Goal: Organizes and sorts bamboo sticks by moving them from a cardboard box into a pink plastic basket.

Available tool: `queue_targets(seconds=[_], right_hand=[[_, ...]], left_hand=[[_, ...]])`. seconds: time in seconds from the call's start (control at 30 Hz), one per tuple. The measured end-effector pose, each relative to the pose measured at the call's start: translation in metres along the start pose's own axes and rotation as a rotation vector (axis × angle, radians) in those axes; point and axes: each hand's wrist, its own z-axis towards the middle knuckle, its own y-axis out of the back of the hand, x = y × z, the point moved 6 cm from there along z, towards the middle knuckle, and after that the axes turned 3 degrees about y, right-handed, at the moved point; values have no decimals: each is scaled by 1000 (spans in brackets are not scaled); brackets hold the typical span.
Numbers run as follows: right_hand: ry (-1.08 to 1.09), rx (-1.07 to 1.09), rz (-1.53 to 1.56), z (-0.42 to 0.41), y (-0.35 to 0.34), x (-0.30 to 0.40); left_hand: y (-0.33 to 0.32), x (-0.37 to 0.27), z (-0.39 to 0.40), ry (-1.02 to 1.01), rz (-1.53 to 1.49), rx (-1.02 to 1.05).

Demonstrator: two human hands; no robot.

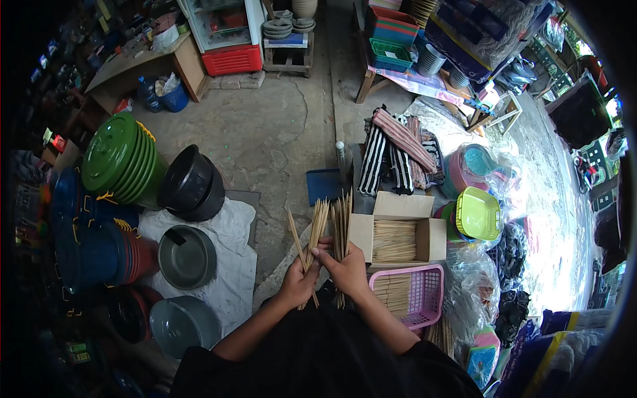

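My left hand (300,279) grips a bundle of thin bamboo skewers (317,226), pointed ends up. One or two sticks (297,234) lean away from that bundle to the left. A second, darker-looking bundle of skewers (341,224) stands in my right hand (349,268). The two hands meet in front of my dark shirt, and the right thumb reaches across to the left bundle. To the right, an open cardboard box (438,239) holds many more skewers. Nearer me is a pink plastic basket (429,298) with further skewers lying in it.
Striped folded rag mats (380,154) lie beyond the box, beside a blue dustpan (323,185). Plastic-wrapped goods and a yellow-green basket (477,214) crowd the right. Leftward are black basins (191,184), a grey basin (186,257) and a stack of green lidded buckets (122,159).
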Motion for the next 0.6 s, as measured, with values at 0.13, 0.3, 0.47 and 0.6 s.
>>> queue_targets(seconds=[0.13, 0.3, 0.47, 0.6], right_hand=[[-39, 0, -36, 2, 2, 6], [15, 1, -35, 3, 3, 1], [0, -19, -13, 2, 4, -10], [31, -109, 2, 0, 8, -9]], left_hand=[[-2, 4, -1, 11, 3, 10], [-4, 7, -2, 4, 30, 69], [-6, 6, -3, -40, 90, 107], [-6, 22, -5, 80, -29, 96]])
